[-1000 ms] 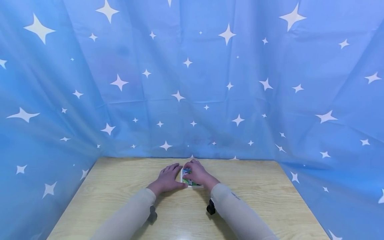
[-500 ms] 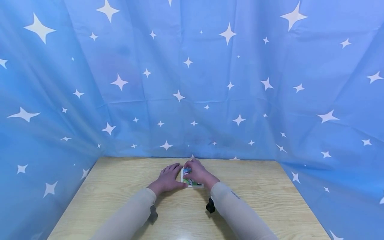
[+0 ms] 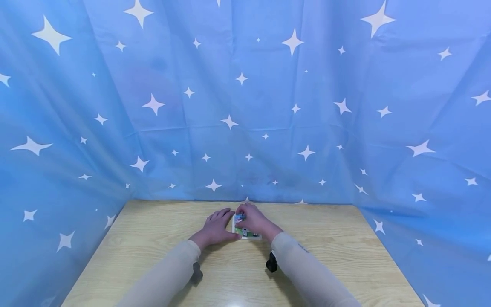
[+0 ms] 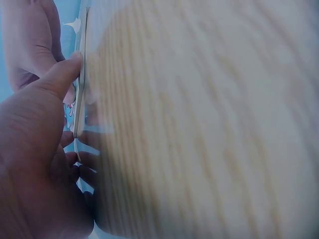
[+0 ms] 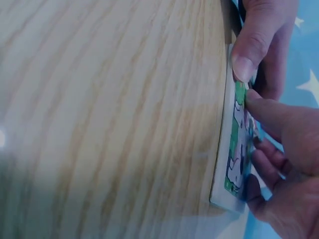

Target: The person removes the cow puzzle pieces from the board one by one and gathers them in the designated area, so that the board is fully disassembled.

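Observation:
A small flat picture board (image 3: 245, 236) with a white rim and a bright cartoon print lies near the table's far edge; it looks like a tray puzzle. My left hand (image 3: 217, 228) rests at its left side, the thumb on its near rim and the fingers stretched along the left edge. Over the picture, my right hand (image 3: 255, 221) bends its thumb and fingers around what looks like a small puzzle piece (image 5: 255, 130). The right wrist view shows animal figures on green along the board's near part (image 5: 234, 169). My right hand hides much of the rest.
The board lies on a light wood-grain table (image 3: 326, 264). A blue curtain with white stars (image 3: 245, 102) hangs behind the table and along both sides. Dark wrist devices (image 3: 271, 262) sit under both sleeves.
Both hands stay at the board. The right hand's fingers have shifted very slightly over the picture, and the whole head view has drifted a little.

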`<state>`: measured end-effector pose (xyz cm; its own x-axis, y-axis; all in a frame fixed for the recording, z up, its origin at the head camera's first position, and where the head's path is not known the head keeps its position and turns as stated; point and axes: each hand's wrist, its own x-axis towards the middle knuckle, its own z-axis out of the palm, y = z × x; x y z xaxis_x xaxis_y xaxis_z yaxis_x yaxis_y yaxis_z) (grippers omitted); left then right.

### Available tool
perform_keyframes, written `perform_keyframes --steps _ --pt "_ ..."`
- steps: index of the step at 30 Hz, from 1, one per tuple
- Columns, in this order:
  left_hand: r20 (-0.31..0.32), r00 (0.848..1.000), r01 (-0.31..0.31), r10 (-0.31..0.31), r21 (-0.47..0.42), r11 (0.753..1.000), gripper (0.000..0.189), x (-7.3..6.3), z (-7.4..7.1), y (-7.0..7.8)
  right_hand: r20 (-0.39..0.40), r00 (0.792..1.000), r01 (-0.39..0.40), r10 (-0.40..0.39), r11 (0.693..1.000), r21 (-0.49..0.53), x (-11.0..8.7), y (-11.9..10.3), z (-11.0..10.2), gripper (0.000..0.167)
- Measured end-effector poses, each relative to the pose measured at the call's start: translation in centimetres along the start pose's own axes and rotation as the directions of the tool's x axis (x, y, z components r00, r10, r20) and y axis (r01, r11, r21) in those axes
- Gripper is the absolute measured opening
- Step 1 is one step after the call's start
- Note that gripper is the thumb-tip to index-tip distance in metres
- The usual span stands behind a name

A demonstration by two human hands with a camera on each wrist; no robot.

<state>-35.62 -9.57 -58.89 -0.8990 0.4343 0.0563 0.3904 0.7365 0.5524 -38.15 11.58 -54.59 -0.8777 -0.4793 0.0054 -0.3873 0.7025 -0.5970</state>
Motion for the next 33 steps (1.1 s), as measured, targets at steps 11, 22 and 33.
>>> perform_keyframes --steps 11,22,33 --pt "0.005 1.0 0.013 -0.013 0.004 1.0 0.096 -0.6 -0.9 1.3 0.032 0.999 0.009 -0.009 1.0 -0.01 0.5 0.5 -0.5 0.033" --pt "0.005 1.0 0.026 -0.026 0.015 1.0 0.1 0.3 0.4 -0.3 0.055 0.997 0.067 -0.061 0.992 -0.105 0.9 1.3 -0.6 0.033" --pt "-0.02 1.0 0.0 0.0 0.002 1.0 0.101 0.1 0.3 -0.5 -0.02 0.985 0.164 -0.172 0.964 -0.211 0.4 2.0 0.2 0.032"
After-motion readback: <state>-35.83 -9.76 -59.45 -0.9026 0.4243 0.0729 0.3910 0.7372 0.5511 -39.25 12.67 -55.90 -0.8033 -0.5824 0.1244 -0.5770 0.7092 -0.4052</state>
